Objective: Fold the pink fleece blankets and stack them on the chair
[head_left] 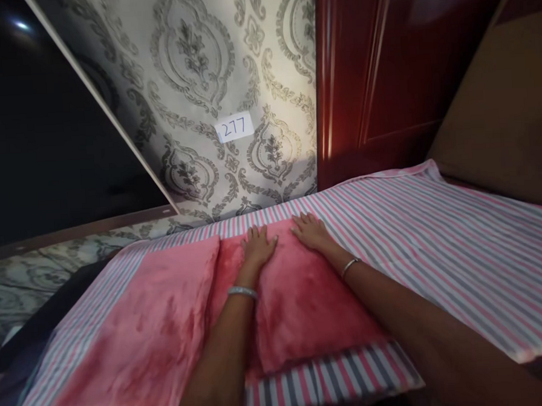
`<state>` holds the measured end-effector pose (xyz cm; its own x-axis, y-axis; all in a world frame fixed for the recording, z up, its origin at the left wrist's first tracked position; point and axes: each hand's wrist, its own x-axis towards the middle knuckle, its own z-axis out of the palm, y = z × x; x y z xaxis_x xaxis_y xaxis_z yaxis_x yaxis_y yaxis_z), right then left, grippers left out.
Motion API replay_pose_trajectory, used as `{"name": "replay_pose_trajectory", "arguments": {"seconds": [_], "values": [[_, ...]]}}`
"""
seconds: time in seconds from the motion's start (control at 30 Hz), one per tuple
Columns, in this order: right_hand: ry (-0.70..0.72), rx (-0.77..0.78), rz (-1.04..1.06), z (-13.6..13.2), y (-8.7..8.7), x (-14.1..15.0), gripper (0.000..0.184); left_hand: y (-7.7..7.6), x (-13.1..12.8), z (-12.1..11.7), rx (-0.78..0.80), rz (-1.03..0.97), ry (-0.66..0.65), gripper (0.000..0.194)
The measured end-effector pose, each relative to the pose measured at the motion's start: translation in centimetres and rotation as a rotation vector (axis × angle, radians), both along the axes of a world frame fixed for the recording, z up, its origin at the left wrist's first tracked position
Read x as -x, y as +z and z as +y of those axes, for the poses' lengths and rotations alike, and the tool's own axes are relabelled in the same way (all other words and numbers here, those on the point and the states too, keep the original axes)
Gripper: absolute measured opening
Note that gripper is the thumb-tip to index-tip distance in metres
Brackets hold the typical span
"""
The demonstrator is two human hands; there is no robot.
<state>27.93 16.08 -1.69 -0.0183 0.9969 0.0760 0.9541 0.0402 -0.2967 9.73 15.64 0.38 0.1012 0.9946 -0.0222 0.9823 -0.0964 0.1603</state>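
Note:
A plush pink fabric piece point(312, 298), looking like a blanket or towel, lies partly folded over a striped cloth point(427, 243). Its left part point(145, 318) is spread out flat, and a darker valley runs between the two parts. On the far edge of the folded right part rests my left hand point(259, 247), fingers spread and palm down. My right hand point(311, 231) lies flat a little to the right, at the far right corner of the same part. Each wrist wears a band. Neither hand grips anything.
Behind the cloth stands a patterned wall with a white paper label point(234, 127) reading 277. A large dark screen point(53, 129) leans in at the left. To the right are a dark red wooden door point(373, 70) and a brown panel point(506, 106).

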Motion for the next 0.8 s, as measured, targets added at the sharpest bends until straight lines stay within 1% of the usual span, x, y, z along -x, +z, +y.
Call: {"name": "replay_pose_trajectory", "arguments": {"seconds": [0.07, 0.1, 0.17, 0.2, 0.27, 0.33, 0.37, 0.43, 0.5, 0.6, 0.67, 0.7, 0.73, 0.8], "values": [[-0.012, 0.0, 0.009, -1.4, 1.1, -0.4, 0.059, 1.3, 0.1, -1.8, -0.04, -0.011, -0.006, 0.072], [-0.003, -0.019, 0.006, -2.5, 1.4, -0.6, 0.06, 1.8, 0.2, -3.3, -0.074, -0.012, -0.026, 0.071], [0.06, -0.067, -0.013, -5.5, 1.0, -1.0, 0.061, 2.0, 0.3, -7.0, -0.119, -0.014, -0.117, 0.07], [0.102, -0.088, -0.026, -7.2, 0.3, -1.2, 0.061, 1.7, 0.4, -9.1, -0.123, -0.015, -0.176, 0.069], [0.176, -0.129, -0.058, -10.7, -1.6, -1.6, 0.062, 0.4, 0.7, -13.0, -0.118, -0.012, -0.277, 0.071], [0.207, -0.174, -0.082, -13.3, -3.7, -1.9, 0.062, -1.4, 1.0, -15.7, -0.078, -0.005, -0.321, 0.073], [0.208, -0.191, -0.092, -14.1, -4.5, -2.0, 0.062, -2.1, 1.1, -16.5, -0.058, -0.004, -0.325, 0.073], [0.193, -0.209, -0.113, -14.9, -5.5, -2.1, 0.062, -3.2, 1.1, -17.2, -0.031, -0.013, -0.315, 0.072], [0.175, -0.208, -0.134, -14.8, -5.8, -2.0, 0.062, -3.6, 1.0, -17.1, -0.035, -0.043, -0.304, 0.073], [0.172, -0.21, -0.149, -14.4, -5.9, -1.9, 0.061, -3.0, 1.6, -17.1, -0.005, -0.12, -0.312, 0.072], [0.179, -0.218, -0.147, -14.3, -6.2, -2.1, 0.061, -2.2, 2.9, -18.0, 0.001, -0.193, -0.311, 0.064], [0.183, -0.223, -0.145, -14.2, -6.4, -2.1, 0.061, -1.8, 3.9, -18.8, -0.025, -0.22, -0.295, 0.06], [0.186, -0.227, -0.146, -14.2, -6.6, -2.2, 0.061, -1.5, 5.0, -19.6, -0.073, -0.228, -0.259, 0.055], [0.189, -0.23, -0.15, -14.1, -6.9, -2.4, 0.062, -0.9, 7.6, -21.4, -0.196, -0.159, -0.112, 0.049]]}}
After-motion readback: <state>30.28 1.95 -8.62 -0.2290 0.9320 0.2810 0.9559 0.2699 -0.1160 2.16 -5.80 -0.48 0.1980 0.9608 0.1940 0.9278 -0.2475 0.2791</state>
